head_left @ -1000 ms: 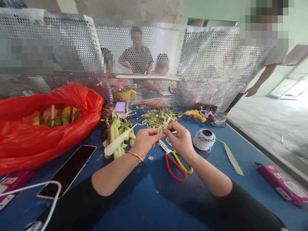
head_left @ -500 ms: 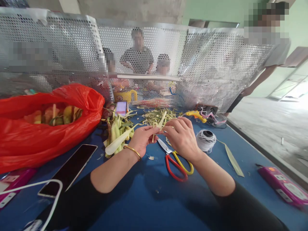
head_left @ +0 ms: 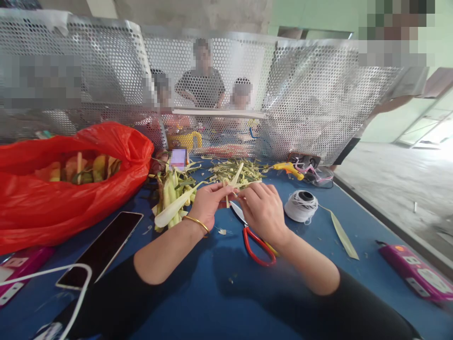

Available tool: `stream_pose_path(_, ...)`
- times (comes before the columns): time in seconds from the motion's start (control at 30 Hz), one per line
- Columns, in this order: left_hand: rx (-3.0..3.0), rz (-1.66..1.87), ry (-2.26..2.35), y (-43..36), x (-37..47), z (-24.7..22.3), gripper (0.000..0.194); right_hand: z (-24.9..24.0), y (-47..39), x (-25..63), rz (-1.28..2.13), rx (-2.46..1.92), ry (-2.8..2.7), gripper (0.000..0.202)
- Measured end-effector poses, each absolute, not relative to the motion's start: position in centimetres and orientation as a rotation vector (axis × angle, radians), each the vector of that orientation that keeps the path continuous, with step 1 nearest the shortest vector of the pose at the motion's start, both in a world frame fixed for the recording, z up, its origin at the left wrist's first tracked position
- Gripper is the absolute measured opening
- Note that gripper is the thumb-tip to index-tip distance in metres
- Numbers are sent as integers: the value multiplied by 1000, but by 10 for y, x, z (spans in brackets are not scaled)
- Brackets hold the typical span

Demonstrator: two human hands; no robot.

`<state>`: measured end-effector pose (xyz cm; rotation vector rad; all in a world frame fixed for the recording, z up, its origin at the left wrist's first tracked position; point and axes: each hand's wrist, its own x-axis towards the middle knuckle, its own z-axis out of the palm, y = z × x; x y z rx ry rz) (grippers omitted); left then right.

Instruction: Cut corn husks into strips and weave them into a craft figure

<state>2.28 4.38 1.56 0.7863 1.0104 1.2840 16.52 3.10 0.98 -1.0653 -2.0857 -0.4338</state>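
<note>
Phone, nearest left: A flat black smartphone with a pale rim (head_left: 102, 245) is laid on the blue tabletop (head_left: 212, 302), well apart from the hands.
Scissors: The silver-bladed scissors with red and yellow looped handles (head_left: 239, 212) are left flat, partly covered by the right hand (head_left: 264, 208).
Left grip: Narrow pale-green husk strips (head_left: 237, 174) are pinched between thumb and fingers of the left hand (head_left: 208, 200).
Right grip: Fingertips are bunched at the strips' near end; whether anything is pinched there cannot be told.
Strips: They are held above the tabletop between the hands, one pointed end slanted up and away.
Handling: Fingertip work seems to be under way; the left pinch is best kept firm near the meeting fingers, and any pull made gently along the fibre, as thin husk could split.
Change: Compared with half a second ago, the right hand has been brought over the yellow loop, now mostly hidden; the strips are kept at much the same slant.
Thread: A round spool of white thread (head_left: 300, 208) is stood right of the right hand.
Scraps: A loose heap of green-yellow clippings (head_left: 244, 171) is spread beyond the strips.
</note>
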Motion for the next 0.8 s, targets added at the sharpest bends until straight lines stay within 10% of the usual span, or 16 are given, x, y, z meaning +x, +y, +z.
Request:
stream_pose_path(0.27, 863, 1270, 1026, 42, 22, 15, 3, 1, 44, 156, 889, -1103, -1250, 21)
stream_pose_path(0.8, 1170, 1309, 1119, 41, 25, 16, 3, 20, 33, 168, 496, -1171, -1748, 13)
